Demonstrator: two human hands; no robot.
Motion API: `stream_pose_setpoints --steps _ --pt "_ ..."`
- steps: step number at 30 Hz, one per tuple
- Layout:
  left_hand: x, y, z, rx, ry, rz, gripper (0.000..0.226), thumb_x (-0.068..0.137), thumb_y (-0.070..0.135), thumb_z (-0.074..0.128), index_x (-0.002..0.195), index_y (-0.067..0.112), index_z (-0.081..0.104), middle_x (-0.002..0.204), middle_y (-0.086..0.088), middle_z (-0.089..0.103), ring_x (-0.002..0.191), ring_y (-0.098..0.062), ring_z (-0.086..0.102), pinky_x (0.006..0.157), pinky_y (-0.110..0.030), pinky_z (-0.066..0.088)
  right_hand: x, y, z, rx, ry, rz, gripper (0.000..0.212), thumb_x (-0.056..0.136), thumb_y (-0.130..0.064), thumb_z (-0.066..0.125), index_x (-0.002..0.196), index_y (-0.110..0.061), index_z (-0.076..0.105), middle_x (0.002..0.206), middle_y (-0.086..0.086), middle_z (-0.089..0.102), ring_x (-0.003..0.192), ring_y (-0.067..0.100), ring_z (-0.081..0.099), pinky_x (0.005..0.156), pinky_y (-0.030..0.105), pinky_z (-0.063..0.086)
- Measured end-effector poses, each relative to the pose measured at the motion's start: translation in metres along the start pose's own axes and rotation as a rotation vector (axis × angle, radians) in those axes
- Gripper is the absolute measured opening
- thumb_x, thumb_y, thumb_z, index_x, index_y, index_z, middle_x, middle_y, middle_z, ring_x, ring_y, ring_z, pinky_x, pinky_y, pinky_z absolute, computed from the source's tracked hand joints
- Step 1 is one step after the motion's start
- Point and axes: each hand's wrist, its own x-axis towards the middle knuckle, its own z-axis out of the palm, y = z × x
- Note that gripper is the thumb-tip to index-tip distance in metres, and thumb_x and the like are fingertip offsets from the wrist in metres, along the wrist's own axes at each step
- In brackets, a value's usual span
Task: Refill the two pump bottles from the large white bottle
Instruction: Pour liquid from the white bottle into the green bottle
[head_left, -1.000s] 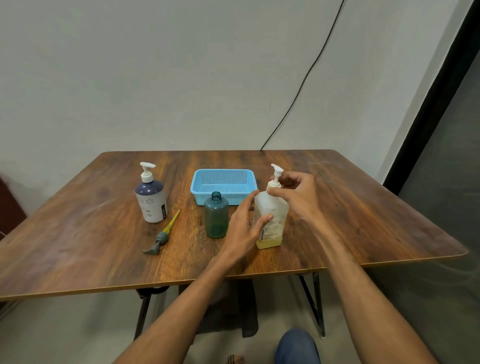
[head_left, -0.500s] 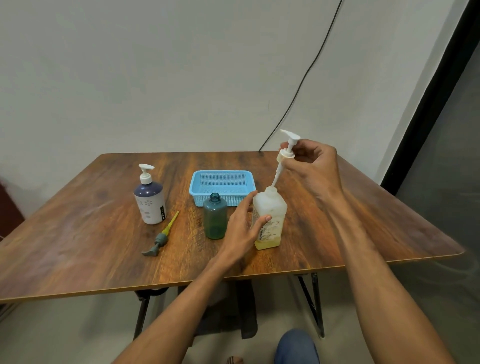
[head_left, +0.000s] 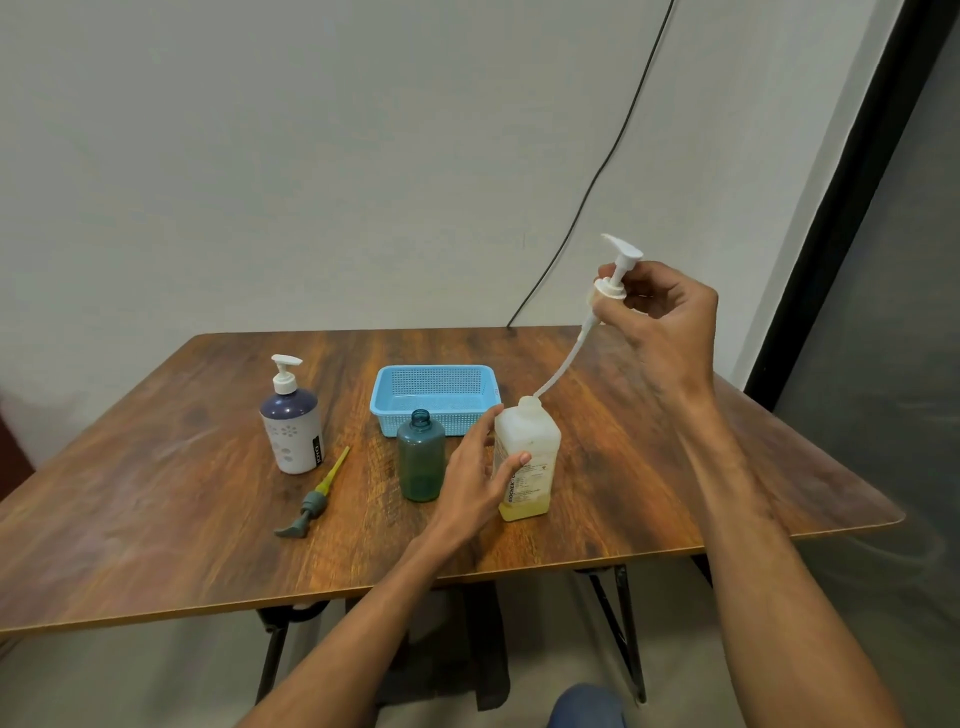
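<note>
Pinching white plastic pump head (head_left: 621, 262) in curled right hand (head_left: 670, 322) fingertips, tube tip at neck of translucent white square bottle (head_left: 532, 452) near front edge of wooden table (head_left: 156, 493), left hand (head_left: 467, 483) thumb and fingers clasping it.

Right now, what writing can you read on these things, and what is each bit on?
"BIOCHEK": vertical on the label of the large white bottle that the left hand holds; its fine print is too small.
The purple-and-white pump bottle: letters on its black strip too blurred.
No text on the green bottle, blue basket, or white pump in the right hand.
</note>
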Motion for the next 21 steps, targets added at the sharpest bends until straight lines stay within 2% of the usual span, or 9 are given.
stream_pose_setpoints --steps 3,6,9,12,15,19,21 --pt "-0.001 0.0 0.0 -0.006 0.0 -0.003 0.072 0.092 0.046 0.069 0.154 0.035 0.034 0.155 0.01 0.044 0.138 -0.014 0.048 0.096 -0.046 0.059 0.0 0.002 -0.004 0.032 0.082 0.007 0.016 0.081 -0.012 0.077 0.097 -0.014 0.077 0.09 0.001 0.075 0.085 0.026 0.07 0.076 0.034 0.059" --pt "-0.001 -0.002 0.001 -0.016 0.005 -0.01 0.072 0.092 0.047 0.069 0.154 0.037 0.034 0.154 0.012 0.044 0.138 -0.013 0.048 0.096 -0.046 0.059 -0.003 0.02 -0.002 0.008 0.131 0.028 0.017 0.081 -0.015 0.078 0.098 -0.015 0.077 0.09 -0.001 0.076 0.082 0.017 0.071 0.074 0.031 0.059" --pt "-0.001 -0.002 0.001 -0.027 0.0 -0.014 0.072 0.092 0.045 0.07 0.153 0.038 0.034 0.153 0.014 0.044 0.137 -0.011 0.049 0.096 -0.043 0.059 -0.017 0.057 0.006 -0.08 0.092 0.069 0.018 0.08 -0.017 0.081 0.098 -0.016 0.077 0.087 -0.002 0.076 0.082 0.018 0.072 0.074 0.034 0.061" --pt "-0.001 0.001 0.002 -0.031 -0.001 0.002 0.069 0.093 0.037 0.071 0.153 0.036 0.035 0.153 0.014 0.043 0.137 -0.012 0.049 0.093 -0.031 0.06 -0.042 0.104 0.014 -0.166 0.06 0.176 0.027 0.079 -0.011 0.082 0.105 -0.015 0.074 0.089 -0.005 0.074 0.081 0.011 0.07 0.073 0.033 0.062" --pt "0.0 0.003 0.002 -0.017 0.01 0.011 0.07 0.093 0.037 0.071 0.153 0.034 0.035 0.156 0.009 0.043 0.138 -0.014 0.048 0.094 -0.036 0.06 -0.069 0.144 0.021 -0.273 0.023 0.26 0.035 0.082 -0.012 0.08 0.115 -0.018 0.07 0.1 -0.003 0.072 0.091 0.013 0.068 0.076 0.036 0.062" --pt "-0.002 0.003 0.002 -0.02 0.015 0.014 0.069 0.093 0.037 0.071 0.152 0.037 0.035 0.15 0.017 0.041 0.138 -0.014 0.048 0.094 -0.038 0.06 -0.091 0.181 0.026 -0.474 -0.049 0.302 0.029 0.082 -0.011 0.079 0.107 -0.021 0.07 0.105 -0.003 0.069 0.097 0.016 0.061 0.076 0.036 0.057" --pt "-0.002 0.003 0.001 -0.018 0.017 0.024 0.068 0.093 0.036 0.071 0.151 0.036 0.035 0.15 0.015 0.042 0.138 -0.014 0.049 0.093 -0.037 0.06 -0.097 0.194 0.027 -0.546 -0.081 0.297 0.026 0.081 -0.011 0.078 0.103 -0.021 0.069 0.104 -0.004 0.068 0.098 0.017 0.061 0.078 0.036 0.056"
